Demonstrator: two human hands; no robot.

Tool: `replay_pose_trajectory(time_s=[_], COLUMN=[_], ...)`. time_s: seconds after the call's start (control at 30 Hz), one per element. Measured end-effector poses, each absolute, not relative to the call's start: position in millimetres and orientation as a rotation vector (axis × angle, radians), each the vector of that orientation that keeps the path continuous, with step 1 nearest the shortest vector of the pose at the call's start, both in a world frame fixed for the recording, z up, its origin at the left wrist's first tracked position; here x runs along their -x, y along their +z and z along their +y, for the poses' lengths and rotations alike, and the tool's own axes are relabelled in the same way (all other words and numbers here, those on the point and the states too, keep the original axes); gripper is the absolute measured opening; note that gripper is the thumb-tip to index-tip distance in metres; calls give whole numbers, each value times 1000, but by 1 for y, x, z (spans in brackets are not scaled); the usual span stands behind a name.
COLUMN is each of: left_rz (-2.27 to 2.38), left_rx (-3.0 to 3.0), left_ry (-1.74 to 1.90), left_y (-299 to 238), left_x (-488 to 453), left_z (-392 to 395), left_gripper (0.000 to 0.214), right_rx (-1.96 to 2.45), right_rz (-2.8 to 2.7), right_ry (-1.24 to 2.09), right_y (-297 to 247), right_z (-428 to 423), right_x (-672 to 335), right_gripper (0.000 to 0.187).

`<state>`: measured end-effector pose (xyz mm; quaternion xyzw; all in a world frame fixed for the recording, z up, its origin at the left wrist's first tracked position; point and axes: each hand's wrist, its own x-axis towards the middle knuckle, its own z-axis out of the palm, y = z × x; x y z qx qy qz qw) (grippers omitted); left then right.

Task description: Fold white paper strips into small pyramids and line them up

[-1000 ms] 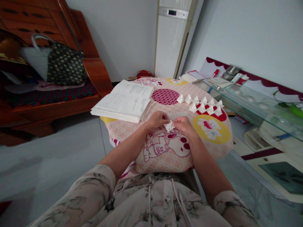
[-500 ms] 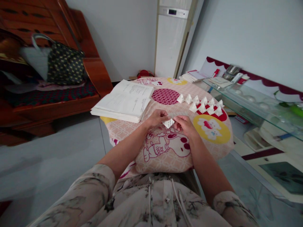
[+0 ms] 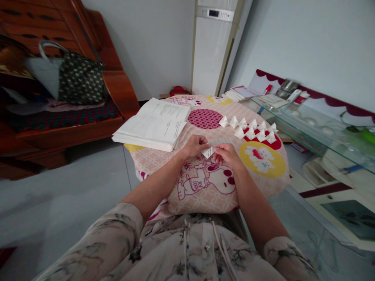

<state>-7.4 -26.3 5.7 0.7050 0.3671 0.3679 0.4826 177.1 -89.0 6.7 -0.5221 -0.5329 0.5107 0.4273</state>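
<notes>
The folded paper piece (image 3: 208,151) is small and white, with some dark print on it and a pointed shape, but its folds are too small to see clearly. It is held just above the cloth-covered surface (image 3: 205,195), over the cartoon dog print, between the two hands.

The left hand (image 3: 195,145) comes from the left side. Its fingers (image 3: 202,146) are closed on the left edge of the paper in a pinch. The right hand (image 3: 227,153) meets it from the other side. Its fingers (image 3: 218,150) are curled and also pinch the paper, so both hands grip it together and almost touch.

Further away on the same surface lies an open book (image 3: 152,125) at the left, and two rows of finished paper triangles (image 3: 252,130) at the right.
</notes>
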Motion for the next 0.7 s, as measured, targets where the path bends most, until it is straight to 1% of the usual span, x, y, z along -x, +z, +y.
replay_pose_trajectory(time_s=[0.27, 0.37, 0.53, 0.7], left_rz=[731, 752, 800, 776], left_rx=[-1263, -1281, -1415, -1433], left_ry=[864, 877, 861, 806], left_y=[13, 14, 10, 5], left_x=[3, 3, 4, 2], left_z=[-31, -31, -32, -32], left_gripper=[24, 24, 23, 22], right_rx=[1130, 1125, 1238, 1283], right_rz=[-1206, -1233, -1309, -1263], right_ry=[1209, 1216, 1263, 1237], right_y=[10, 11, 10, 7], right_z=[-92, -93, -90, -91], right_x=[-168, -167, -165, -159], right_gripper=[26, 25, 24, 22])
